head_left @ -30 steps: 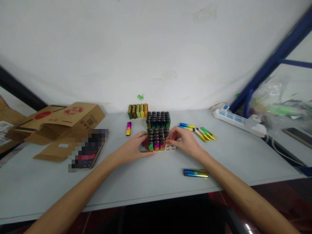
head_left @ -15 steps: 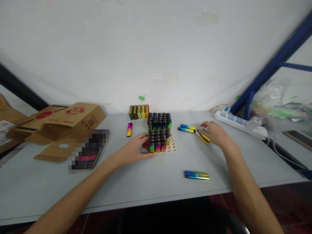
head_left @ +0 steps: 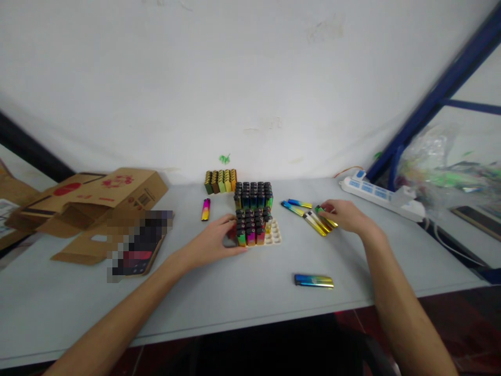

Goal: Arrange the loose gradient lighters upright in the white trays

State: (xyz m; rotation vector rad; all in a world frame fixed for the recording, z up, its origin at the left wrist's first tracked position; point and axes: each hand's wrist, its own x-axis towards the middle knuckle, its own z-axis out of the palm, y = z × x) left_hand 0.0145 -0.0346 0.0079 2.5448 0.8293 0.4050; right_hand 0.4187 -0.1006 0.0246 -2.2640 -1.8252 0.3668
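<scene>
Upright lighters (head_left: 251, 236) in several colours fill most of a white tray (head_left: 276, 232) with round holes; its right side shows bare holes. My left hand (head_left: 213, 241) rests at the tray's left side, fingers and thumb spread around its corner. On the right, my right hand (head_left: 342, 215) has its fingers closed on a green-ended lighter (head_left: 320, 210), above a fan of gold lighters (head_left: 316, 223). Two blue-and-yellow lighters (head_left: 300, 203) lie beside these. Another blue-and-yellow lighter (head_left: 314, 281) lies nearer the front edge.
Behind the tray stand dark-topped lighters (head_left: 253, 196) and a yellow-topped block (head_left: 221, 181). A pink-and-yellow lighter (head_left: 205, 209) lies to their left. Cardboard boxes (head_left: 129, 190) and a partly pixelated phone (head_left: 144, 250) are at left, a power strip (head_left: 381, 196) at right.
My right hand has closed its fingers on a lighter in the right-hand group. The gold lighters have shifted and fanned out, and one blue-and-yellow lighter has turned. My left hand stays at the tray.
</scene>
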